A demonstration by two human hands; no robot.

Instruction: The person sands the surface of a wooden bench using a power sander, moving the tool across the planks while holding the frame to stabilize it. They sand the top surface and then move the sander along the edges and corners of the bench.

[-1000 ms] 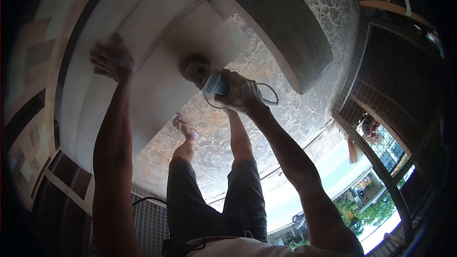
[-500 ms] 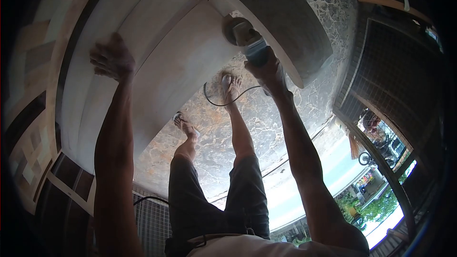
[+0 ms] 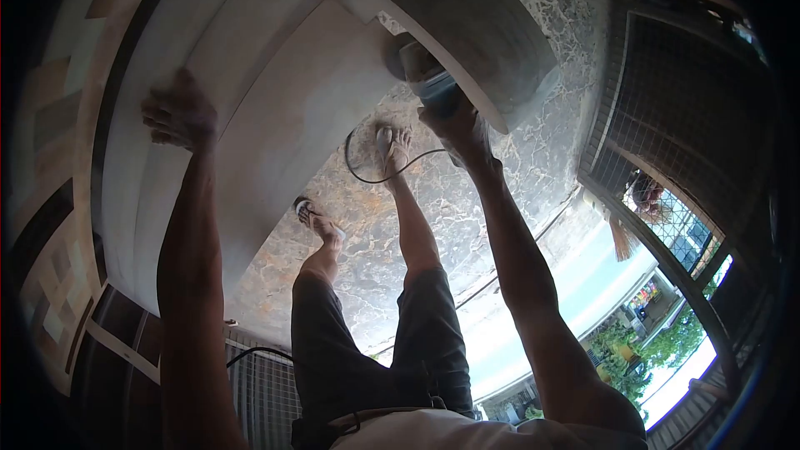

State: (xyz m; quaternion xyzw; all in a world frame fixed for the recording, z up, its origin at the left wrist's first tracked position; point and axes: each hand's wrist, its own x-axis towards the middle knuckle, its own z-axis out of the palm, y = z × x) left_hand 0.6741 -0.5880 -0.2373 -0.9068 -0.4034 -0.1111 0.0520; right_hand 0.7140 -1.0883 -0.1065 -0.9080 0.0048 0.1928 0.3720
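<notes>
My right hand (image 3: 460, 129) is wrapped round an angle grinder (image 3: 432, 82) with a teal and grey body. Its round disc head (image 3: 398, 54) is at the edge of a pale wooden panel (image 3: 292, 108), close under a curved board (image 3: 454, 12) that sticks out from the same piece. On the panel's left part lies my left hand (image 3: 179, 112), slightly blurred, its fingers apart and nothing in them. From the grinder side a black cord (image 3: 367, 179) loops down past my foot.
My sandalled feet (image 3: 321, 221) stand on a mottled stone floor (image 3: 358, 242). Patterned wooden panelling (image 3: 54, 125) runs along the left. At right are a wire-mesh frame (image 3: 658, 108), a straw broom (image 3: 621, 237) and a bright opening to outdoors.
The furniture piece and both hands have shifted a little left in view, with the floor and legs shifting too. The grinder's head sits further behind the curved board's edge.
</notes>
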